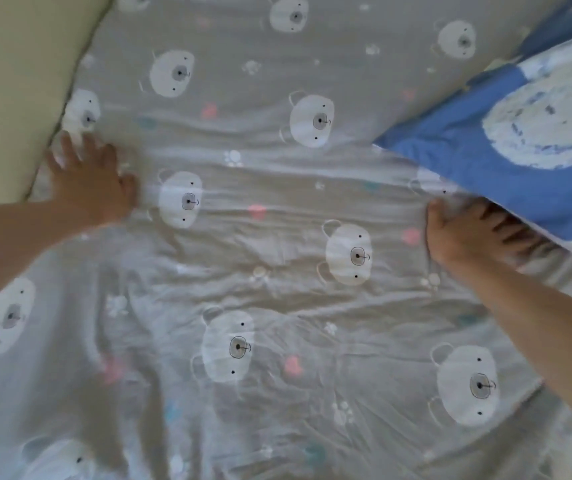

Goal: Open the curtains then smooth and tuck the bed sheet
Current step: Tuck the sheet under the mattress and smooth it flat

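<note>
A grey bed sheet (270, 188) printed with white bear faces fills the view, wrinkled across the middle and lower part. My left hand (90, 178) lies flat on the sheet at the left, fingers spread toward the sheet's edge by the wall. My right hand (474, 230) rests on the sheet at the right, its fingers spread and reaching under the edge of a blue pillow (506, 140). Neither hand grips any fabric that I can see.
A cream wall or headboard panel (11, 81) borders the bed at the upper left. The blue pillow with a pale bear print covers the sheet's upper right corner.
</note>
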The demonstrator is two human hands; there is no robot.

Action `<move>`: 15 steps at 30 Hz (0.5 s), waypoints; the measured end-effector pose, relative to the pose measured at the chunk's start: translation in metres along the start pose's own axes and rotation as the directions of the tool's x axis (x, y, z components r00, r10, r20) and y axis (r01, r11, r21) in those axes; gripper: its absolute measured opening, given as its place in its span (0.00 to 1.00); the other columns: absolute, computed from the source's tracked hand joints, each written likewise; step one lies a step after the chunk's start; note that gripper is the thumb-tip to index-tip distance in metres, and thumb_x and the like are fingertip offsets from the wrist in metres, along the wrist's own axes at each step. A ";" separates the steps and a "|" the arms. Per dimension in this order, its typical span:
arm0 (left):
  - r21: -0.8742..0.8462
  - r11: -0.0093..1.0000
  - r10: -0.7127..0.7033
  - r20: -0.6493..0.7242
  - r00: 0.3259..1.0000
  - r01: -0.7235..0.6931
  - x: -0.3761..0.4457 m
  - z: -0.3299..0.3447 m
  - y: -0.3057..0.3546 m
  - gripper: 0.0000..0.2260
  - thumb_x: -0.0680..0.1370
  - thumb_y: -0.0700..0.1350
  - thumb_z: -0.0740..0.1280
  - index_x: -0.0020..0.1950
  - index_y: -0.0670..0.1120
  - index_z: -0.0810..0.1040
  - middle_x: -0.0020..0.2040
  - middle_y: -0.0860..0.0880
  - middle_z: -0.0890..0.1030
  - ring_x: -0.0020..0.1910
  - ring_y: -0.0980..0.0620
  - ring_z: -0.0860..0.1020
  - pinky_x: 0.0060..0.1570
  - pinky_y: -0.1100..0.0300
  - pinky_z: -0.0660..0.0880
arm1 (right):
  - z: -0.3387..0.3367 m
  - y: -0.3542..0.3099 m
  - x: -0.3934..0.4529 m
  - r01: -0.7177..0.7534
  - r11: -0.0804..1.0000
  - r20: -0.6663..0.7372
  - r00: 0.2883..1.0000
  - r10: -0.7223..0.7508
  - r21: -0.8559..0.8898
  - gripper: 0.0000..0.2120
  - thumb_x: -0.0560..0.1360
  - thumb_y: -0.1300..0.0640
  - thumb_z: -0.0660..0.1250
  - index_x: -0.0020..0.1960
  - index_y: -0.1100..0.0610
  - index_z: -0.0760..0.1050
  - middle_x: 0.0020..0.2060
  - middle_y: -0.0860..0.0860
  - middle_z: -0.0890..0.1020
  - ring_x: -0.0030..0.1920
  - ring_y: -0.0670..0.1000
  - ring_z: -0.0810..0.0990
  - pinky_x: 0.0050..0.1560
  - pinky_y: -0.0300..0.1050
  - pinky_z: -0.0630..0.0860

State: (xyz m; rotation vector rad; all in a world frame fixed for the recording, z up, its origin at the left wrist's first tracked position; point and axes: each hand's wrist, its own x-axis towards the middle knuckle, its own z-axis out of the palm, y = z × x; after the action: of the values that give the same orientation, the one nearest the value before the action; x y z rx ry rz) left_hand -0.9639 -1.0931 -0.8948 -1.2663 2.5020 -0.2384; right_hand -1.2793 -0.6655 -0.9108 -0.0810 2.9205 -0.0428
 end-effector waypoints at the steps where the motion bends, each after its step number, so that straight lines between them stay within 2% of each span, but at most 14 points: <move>1: -0.060 0.995 0.071 -0.055 0.996 -0.074 0.002 -0.013 0.028 0.29 0.81 0.56 0.51 0.79 0.45 0.53 0.79 0.36 0.52 0.77 0.31 0.49 0.72 0.33 0.51 | -0.004 -0.025 -0.008 0.039 0.999 -0.046 0.998 -0.037 0.026 0.47 0.73 0.30 0.45 0.78 0.65 0.53 0.75 0.71 0.56 0.73 0.75 0.55 0.72 0.74 0.45; 2: -0.111 0.972 0.191 -0.124 0.974 -0.205 0.006 -0.025 0.059 0.28 0.81 0.54 0.52 0.80 0.46 0.52 0.79 0.36 0.52 0.77 0.32 0.48 0.73 0.34 0.51 | -0.006 -0.055 -0.017 0.182 0.983 -0.088 0.980 -0.180 0.022 0.44 0.75 0.34 0.48 0.77 0.66 0.55 0.74 0.70 0.59 0.73 0.74 0.58 0.72 0.72 0.49; 3: -0.130 0.934 0.306 -0.189 0.933 -0.332 0.010 -0.037 0.095 0.28 0.82 0.53 0.52 0.80 0.48 0.51 0.80 0.37 0.52 0.78 0.33 0.49 0.73 0.35 0.51 | -0.005 -0.090 -0.025 0.388 0.922 -0.114 0.916 -0.386 -0.002 0.39 0.76 0.38 0.51 0.77 0.65 0.57 0.74 0.68 0.61 0.73 0.72 0.60 0.71 0.70 0.52; 5: -0.138 0.837 0.491 -0.234 0.839 -0.529 0.015 -0.055 0.162 0.27 0.83 0.53 0.50 0.81 0.50 0.48 0.81 0.42 0.50 0.79 0.36 0.47 0.75 0.37 0.49 | 0.002 -0.160 -0.040 0.733 0.678 -0.048 0.676 -0.735 -0.053 0.33 0.78 0.46 0.51 0.79 0.61 0.55 0.77 0.61 0.59 0.76 0.65 0.59 0.72 0.65 0.56; 6: -0.131 0.821 0.527 -0.198 0.826 -0.555 0.016 -0.059 0.187 0.27 0.83 0.54 0.48 0.81 0.50 0.46 0.81 0.45 0.46 0.79 0.36 0.45 0.75 0.37 0.47 | 0.008 -0.191 -0.045 0.810 0.584 0.036 0.586 -0.809 -0.053 0.32 0.79 0.48 0.51 0.80 0.58 0.52 0.79 0.57 0.55 0.78 0.63 0.54 0.73 0.66 0.55; 7: -0.118 0.828 0.529 -0.157 0.834 -0.548 0.022 -0.054 0.199 0.28 0.83 0.57 0.45 0.81 0.52 0.43 0.81 0.47 0.43 0.79 0.36 0.42 0.74 0.36 0.45 | 0.013 -0.211 -0.041 0.826 0.560 0.110 0.564 -0.818 -0.068 0.32 0.80 0.47 0.51 0.81 0.54 0.48 0.80 0.53 0.50 0.79 0.61 0.50 0.73 0.68 0.52; 8: -0.098 0.852 0.499 -0.142 0.855 -0.514 0.032 -0.043 0.200 0.28 0.82 0.60 0.43 0.80 0.55 0.41 0.81 0.49 0.41 0.78 0.36 0.40 0.74 0.34 0.43 | 0.021 -0.218 -0.029 0.806 0.578 0.157 0.592 -0.790 -0.128 0.32 0.80 0.42 0.49 0.81 0.49 0.46 0.80 0.50 0.47 0.79 0.62 0.46 0.72 0.71 0.49; 10: -0.091 0.905 0.402 -0.135 0.906 -0.415 0.055 -0.018 0.175 0.30 0.78 0.68 0.39 0.78 0.61 0.38 0.81 0.50 0.39 0.78 0.34 0.39 0.72 0.32 0.41 | 0.030 -0.195 0.005 0.750 0.609 0.128 0.651 -0.748 -0.259 0.35 0.75 0.30 0.41 0.79 0.41 0.48 0.79 0.50 0.47 0.78 0.65 0.47 0.70 0.72 0.50; 12: -0.126 0.946 0.277 -0.166 0.946 -0.299 0.068 -0.012 0.135 0.32 0.75 0.72 0.36 0.77 0.64 0.38 0.81 0.49 0.39 0.77 0.32 0.41 0.72 0.31 0.42 | 0.022 -0.143 0.046 0.653 0.733 0.083 0.755 -0.651 -0.191 0.40 0.73 0.26 0.39 0.79 0.44 0.50 0.80 0.54 0.51 0.78 0.64 0.52 0.74 0.66 0.53; 13: -0.124 0.965 0.211 -0.161 0.964 -0.232 0.071 -0.008 0.117 0.33 0.74 0.73 0.35 0.77 0.64 0.37 0.81 0.48 0.40 0.77 0.30 0.41 0.72 0.31 0.42 | 0.015 -0.116 0.060 0.584 0.805 0.118 0.811 -0.574 -0.101 0.41 0.74 0.26 0.40 0.80 0.48 0.50 0.80 0.56 0.53 0.78 0.62 0.53 0.76 0.62 0.52; 15: -0.128 0.987 0.082 -0.088 0.993 -0.093 0.071 -0.001 0.080 0.34 0.73 0.74 0.35 0.76 0.63 0.35 0.81 0.48 0.39 0.76 0.29 0.41 0.70 0.30 0.42 | -0.005 -0.076 0.073 0.500 0.864 0.226 0.849 -0.477 -0.054 0.43 0.76 0.27 0.37 0.79 0.53 0.56 0.78 0.58 0.60 0.77 0.60 0.57 0.78 0.57 0.51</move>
State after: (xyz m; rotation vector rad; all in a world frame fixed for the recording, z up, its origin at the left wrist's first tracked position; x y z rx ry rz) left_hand -1.0636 -1.1029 -0.9319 -1.2150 2.6756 -0.1082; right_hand -1.3470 -0.7450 -0.9195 -0.8005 2.6134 0.0449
